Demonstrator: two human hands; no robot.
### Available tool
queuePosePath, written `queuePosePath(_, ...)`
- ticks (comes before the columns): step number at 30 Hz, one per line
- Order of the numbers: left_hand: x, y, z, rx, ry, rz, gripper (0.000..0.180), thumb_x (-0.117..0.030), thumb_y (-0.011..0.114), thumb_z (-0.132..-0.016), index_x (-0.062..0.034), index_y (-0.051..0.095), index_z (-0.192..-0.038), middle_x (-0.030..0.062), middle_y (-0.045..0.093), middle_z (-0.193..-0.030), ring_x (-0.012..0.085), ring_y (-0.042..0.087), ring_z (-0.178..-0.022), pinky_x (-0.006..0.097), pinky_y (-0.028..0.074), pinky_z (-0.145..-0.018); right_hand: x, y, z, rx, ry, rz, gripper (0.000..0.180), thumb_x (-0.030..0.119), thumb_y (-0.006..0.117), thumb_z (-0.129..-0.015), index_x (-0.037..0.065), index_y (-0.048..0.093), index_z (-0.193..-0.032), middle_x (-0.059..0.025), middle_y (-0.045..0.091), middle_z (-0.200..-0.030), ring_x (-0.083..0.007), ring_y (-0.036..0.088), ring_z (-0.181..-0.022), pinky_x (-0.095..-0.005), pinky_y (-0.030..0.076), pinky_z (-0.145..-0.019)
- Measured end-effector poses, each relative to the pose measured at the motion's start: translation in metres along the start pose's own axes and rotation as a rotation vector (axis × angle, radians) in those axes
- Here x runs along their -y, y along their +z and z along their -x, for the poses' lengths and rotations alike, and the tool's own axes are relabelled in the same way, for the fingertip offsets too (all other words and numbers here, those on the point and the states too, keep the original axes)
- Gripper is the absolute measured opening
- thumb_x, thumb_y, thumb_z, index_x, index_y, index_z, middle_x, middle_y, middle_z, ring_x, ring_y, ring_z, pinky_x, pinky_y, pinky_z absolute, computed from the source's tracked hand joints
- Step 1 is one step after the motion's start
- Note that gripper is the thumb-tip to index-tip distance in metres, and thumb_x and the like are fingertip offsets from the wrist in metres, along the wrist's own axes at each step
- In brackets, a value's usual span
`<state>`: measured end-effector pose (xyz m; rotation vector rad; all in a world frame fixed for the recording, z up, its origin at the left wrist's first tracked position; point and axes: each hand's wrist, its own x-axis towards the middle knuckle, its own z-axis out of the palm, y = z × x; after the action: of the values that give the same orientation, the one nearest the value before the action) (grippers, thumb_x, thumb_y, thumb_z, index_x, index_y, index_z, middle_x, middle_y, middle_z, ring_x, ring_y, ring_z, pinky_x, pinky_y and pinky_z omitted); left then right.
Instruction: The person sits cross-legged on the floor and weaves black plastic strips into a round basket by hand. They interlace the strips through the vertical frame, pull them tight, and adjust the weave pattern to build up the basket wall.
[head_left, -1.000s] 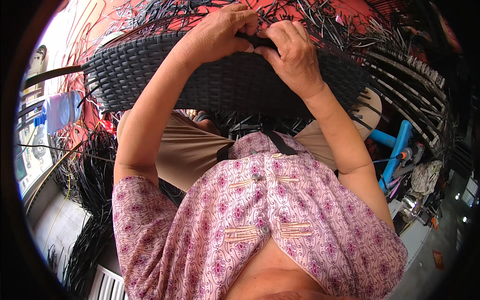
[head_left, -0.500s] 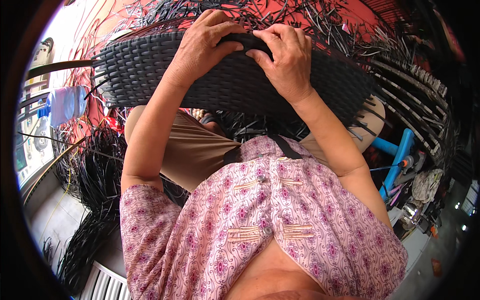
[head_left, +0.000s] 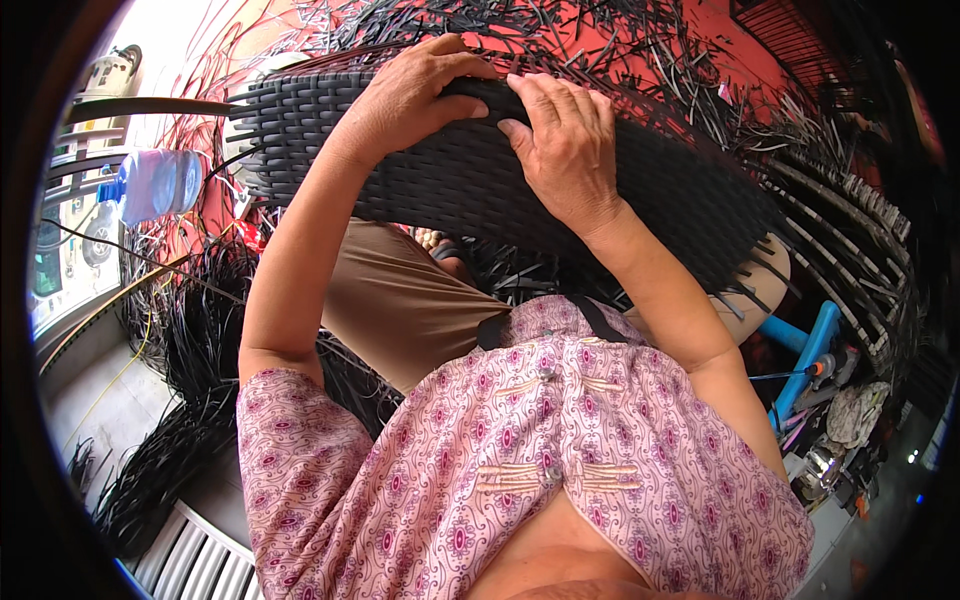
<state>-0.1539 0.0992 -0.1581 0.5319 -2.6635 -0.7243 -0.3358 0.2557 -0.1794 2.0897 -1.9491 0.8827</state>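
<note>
A curved black panel woven from flat strips (head_left: pixel 440 180) rests across my lap, its long upper edge bowed away from me. My left hand (head_left: pixel 410 98) grips that edge near its middle, fingers curled over the far side and thumb on the near face. Close beside it on the right, my right hand (head_left: pixel 570 145) holds the same edge, thumb and fingertips pressed on the rim. Between the two thumbs a short dark stretch of the rim shows. Fingertips behind the edge are partly hidden. Loose strip ends (head_left: pixel 745 292) stick out from the panel's right end.
Black strips lie in a heap (head_left: pixel 190 310) on the left and scattered over the red floor (head_left: pixel 705 50) ahead. A clear blue plastic bottle (head_left: pixel 160 187) is at the left. On the right are a blue tubular frame (head_left: pixel 815 340) and a long bundle of strips (head_left: pixel 850 240).
The panel has shifted slightly to the right in the picture, with the whole view moving. Both hands stay on its upper edge; my right hand's fingers now lie lower and flatter over the rim.
</note>
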Motion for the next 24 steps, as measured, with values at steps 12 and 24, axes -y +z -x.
queuePosePath(12, -0.019, 0.023, 0.022, -0.316, 0.083, -0.148, 0.036, -0.02, 0.082, -0.085, -0.0087, 0.079, -0.119, 0.0071, 0.064, -0.107, 0.0276, 0.062, -0.108, 0.04, 0.052, -0.097, -0.009, 0.018, -0.005, -0.074, -0.081, -0.03, 0.048, 0.026, 0.082, -0.088, 0.008, 0.068, -0.131, -0.0064, 0.073, -0.123, -0.0236, 0.068, -0.115, -0.0421, 0.048, -0.096)
queuePosePath(24, 0.029, -0.026, 0.043, -0.09, -0.059, -0.164, 0.043, -0.034, 0.074, -0.095, -0.0151, 0.073, -0.133, 0.008, 0.069, -0.128, 0.0269, 0.062, -0.125, 0.042, 0.04, -0.111, 0.02, 0.018, -0.031, 0.033, -0.036, -0.096, 0.054, 0.031, 0.083, -0.089, 0.009, 0.067, -0.135, -0.0068, 0.073, -0.128, -0.0239, 0.066, -0.12, -0.0423, 0.044, -0.102)
